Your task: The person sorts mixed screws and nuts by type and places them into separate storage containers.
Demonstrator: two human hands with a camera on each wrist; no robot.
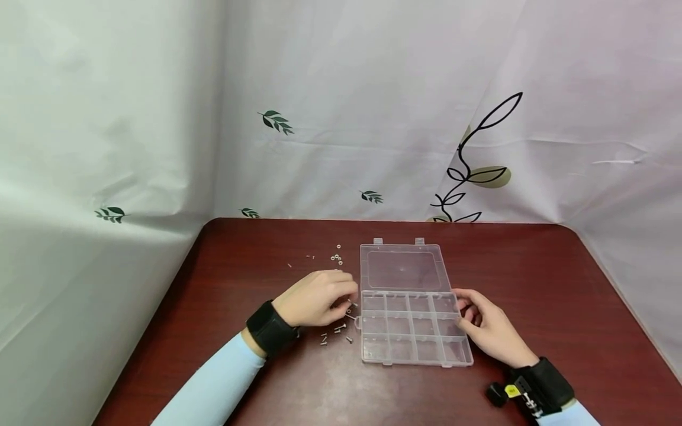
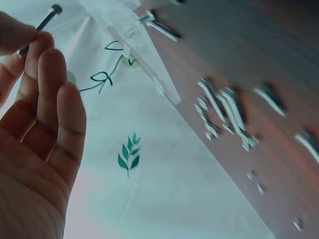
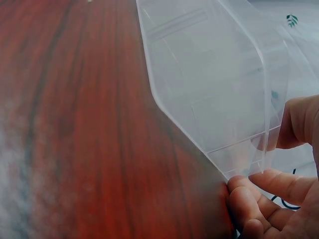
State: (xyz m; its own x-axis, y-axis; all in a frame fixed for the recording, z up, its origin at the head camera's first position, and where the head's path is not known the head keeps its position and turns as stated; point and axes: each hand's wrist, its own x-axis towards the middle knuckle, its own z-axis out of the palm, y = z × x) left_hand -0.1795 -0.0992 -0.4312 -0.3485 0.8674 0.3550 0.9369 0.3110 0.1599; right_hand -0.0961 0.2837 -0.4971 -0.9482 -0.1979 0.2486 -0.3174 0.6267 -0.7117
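Note:
My left hand (image 1: 319, 297) pinches a small metal screw (image 2: 50, 19) between thumb and fingertips, just left of a clear plastic compartment box (image 1: 421, 362). The screw's head points up and away from the fingers in the left wrist view. Several loose screws (image 1: 324, 339) lie on the table below that hand. At the box's right side, my right hand (image 1: 492, 331) holds the wall, thumb on the rim and fingers curled against the outside, as the right wrist view shows. The box's lid (image 1: 402, 269) lies folded back, and its divided compartments look empty.
Several small rings or nuts (image 1: 337, 257) lie beyond the left hand, with tiny metal bits (image 1: 310, 257) to their left. The dark red table (image 1: 256, 254) ends at a pale patterned curtain (image 1: 330, 160) behind. A hanging loop (image 1: 358, 322) sticks out from the box's left side.

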